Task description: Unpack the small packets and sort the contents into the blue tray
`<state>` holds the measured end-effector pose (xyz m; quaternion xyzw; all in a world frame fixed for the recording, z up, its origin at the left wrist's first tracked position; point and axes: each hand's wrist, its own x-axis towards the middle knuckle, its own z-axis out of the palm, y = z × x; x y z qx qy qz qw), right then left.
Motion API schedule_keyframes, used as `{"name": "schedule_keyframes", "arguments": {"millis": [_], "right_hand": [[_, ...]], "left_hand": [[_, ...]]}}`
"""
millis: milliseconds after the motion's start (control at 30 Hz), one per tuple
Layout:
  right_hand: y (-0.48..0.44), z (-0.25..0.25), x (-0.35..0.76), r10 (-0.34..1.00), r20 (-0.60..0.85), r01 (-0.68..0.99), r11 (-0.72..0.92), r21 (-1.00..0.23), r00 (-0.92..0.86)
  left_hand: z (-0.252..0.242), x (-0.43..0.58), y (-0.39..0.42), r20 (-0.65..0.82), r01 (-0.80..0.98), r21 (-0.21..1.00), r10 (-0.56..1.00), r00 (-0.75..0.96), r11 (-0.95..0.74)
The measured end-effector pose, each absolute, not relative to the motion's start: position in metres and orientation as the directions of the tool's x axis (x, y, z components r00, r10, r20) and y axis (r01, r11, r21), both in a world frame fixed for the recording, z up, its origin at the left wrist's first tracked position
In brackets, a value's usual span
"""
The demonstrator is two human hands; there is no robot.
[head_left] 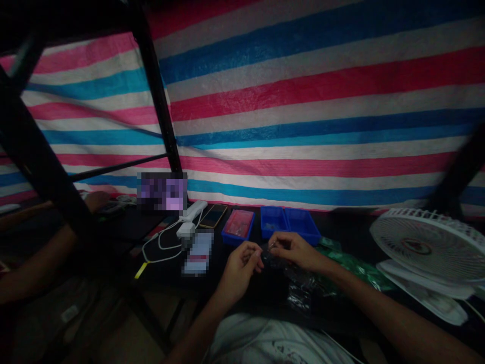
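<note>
Over the dark table, my left hand (239,268) is closed in a pinch, thumb against fingers; whatever lies in it is too small and dark to make out. Just to its right, my right hand (291,248) pinches a tiny shiny piece at its fingertips, whose kind I cannot tell. Clear plastic bags (299,296) lie beneath and beside the right hand. Behind the hands stand a blue bin with a pinkish-red lining (238,222) and small contents, a blue bin holding a few small pieces (273,212), and another blue bin (302,222).
A white fan (420,247) stands at the right, near green plastic wrap (352,265). Left are a dark phone (214,216), a power strip (194,210) with white cables and a blurred-out bright screen (199,253). Another person's arm (49,253) reaches in beyond a black frame post (157,91).
</note>
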<state>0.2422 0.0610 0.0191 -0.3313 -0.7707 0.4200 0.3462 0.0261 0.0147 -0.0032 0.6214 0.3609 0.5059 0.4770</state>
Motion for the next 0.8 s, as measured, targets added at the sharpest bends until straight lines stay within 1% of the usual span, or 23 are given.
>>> {"name": "schedule_keyframes", "arguments": {"millis": [300, 367, 533, 633, 800], "right_hand": [[0.0607, 0.0228, 0.2411, 0.779, 0.344, 0.203, 0.506, -0.838, -0.523], [0.0619, 0.0222, 0.2412, 0.794, 0.332, 0.184, 0.478, -0.859, -0.509], [0.0646, 0.018, 0.2414, 0.844, 0.239, 0.121, 0.334, -0.935, -0.48], [0.0655, 0.0166, 0.241, 0.839, 0.252, 0.083, 0.33, -0.94, -0.482], [0.065, 0.018, 0.2412, 0.829, 0.26, 0.112, 0.358, -0.927, -0.495]], "left_hand": [[-0.0052, 0.0262, 0.0149, 0.259, -0.006, 0.964, 0.934, 0.246, -0.266], [-0.0052, 0.0262, 0.015, 0.259, -0.009, 0.964, 0.935, 0.242, -0.265], [-0.004, 0.0258, 0.0141, 0.259, -0.005, 0.964, 0.933, 0.251, -0.267], [-0.003, 0.0258, 0.0133, 0.255, -0.001, 0.965, 0.932, 0.257, -0.264], [-0.0018, 0.0258, 0.0132, 0.254, -0.005, 0.965, 0.928, 0.271, -0.262]]}}
